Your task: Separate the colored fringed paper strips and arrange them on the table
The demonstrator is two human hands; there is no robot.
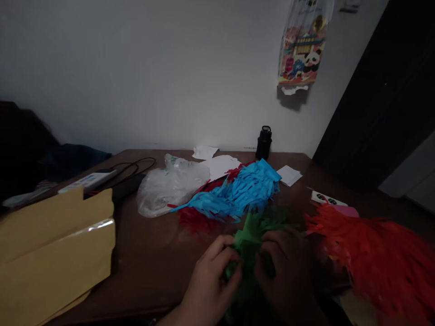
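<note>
Between my two hands at the near edge of the table is green fringed tissue paper (249,228), its upper end folded and its cut strips spreading beyond my fingers. My left hand (217,269) pinches the green paper from the left with curled fingers. From the right, my right hand (282,265) closes on the same paper; it is dark and partly in shadow. Just beyond lies blue fringed tissue paper (254,185), on top of dark red fringed paper (197,219). The lower part of the green paper is too dark to make out.
A crumpled clear plastic bag (163,185) and white paper (220,165) lie further back. A black bottle (264,142) stands near the wall. Tan envelopes (68,253) cover the left side; red-orange fringed paper (380,258) fills the right. A panda-printed bag (304,50) hangs on the wall.
</note>
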